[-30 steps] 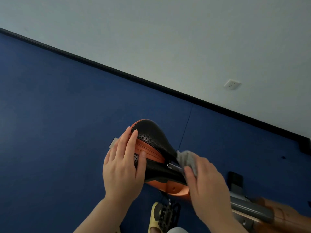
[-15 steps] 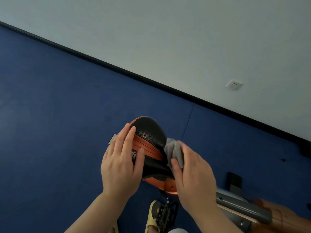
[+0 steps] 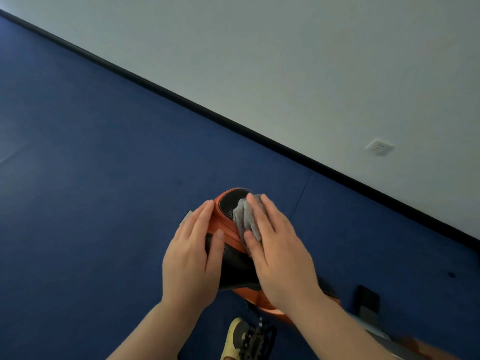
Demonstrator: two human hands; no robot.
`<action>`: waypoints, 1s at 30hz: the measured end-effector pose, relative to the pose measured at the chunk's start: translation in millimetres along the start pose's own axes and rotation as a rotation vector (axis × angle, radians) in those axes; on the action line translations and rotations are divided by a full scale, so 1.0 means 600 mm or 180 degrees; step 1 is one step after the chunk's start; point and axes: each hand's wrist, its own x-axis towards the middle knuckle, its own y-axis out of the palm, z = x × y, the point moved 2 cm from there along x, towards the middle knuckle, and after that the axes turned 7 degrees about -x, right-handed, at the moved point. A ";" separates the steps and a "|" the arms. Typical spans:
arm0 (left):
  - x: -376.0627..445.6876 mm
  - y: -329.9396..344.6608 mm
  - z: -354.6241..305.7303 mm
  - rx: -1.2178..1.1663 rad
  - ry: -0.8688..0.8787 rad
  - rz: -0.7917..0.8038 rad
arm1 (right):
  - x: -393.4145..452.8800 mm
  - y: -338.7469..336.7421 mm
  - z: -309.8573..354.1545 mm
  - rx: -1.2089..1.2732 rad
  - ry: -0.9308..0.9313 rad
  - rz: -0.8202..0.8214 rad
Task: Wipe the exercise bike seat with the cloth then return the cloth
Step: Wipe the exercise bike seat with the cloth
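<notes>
The black and orange exercise bike seat (image 3: 233,266) sits at the centre bottom of the head view. My left hand (image 3: 192,255) lies against its left side, fingers along the orange edge and thumb on the black top. My right hand (image 3: 278,253) presses a grey cloth (image 3: 245,216) flat on the seat's wide far end, with the fingers spread over it. Most of the seat's right half is hidden under that hand.
The bike's pedal (image 3: 255,339) and a yellow shoe (image 3: 235,336) show below the seat, and the grey-orange frame (image 3: 405,344) runs off at bottom right. Blue floor mats (image 3: 91,203) spread to the left. A white wall with a black skirting (image 3: 233,123) and a socket (image 3: 379,146) lies behind.
My right hand has slid the cloth from the seat's narrow near end up along the top to the wide far end. My left hand has stayed on the left side.
</notes>
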 end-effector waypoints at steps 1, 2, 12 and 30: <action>0.000 0.000 0.002 -0.0035 0.0007 0.0002 | -0.014 0.000 -0.009 -0.0082 -0.0204 0.0059; -0.001 0.000 0.003 -0.0069 0.0012 -0.0006 | -0.027 -0.001 -0.020 -0.0176 -0.0339 0.0120; 0.001 0.000 0.006 -0.0497 0.0023 -0.0185 | 0.054 -0.002 -0.034 0.1148 0.0780 0.0265; -0.005 -0.002 0.006 -0.0509 -0.0085 -0.0194 | 0.092 0.006 -0.035 0.1877 0.0666 0.0502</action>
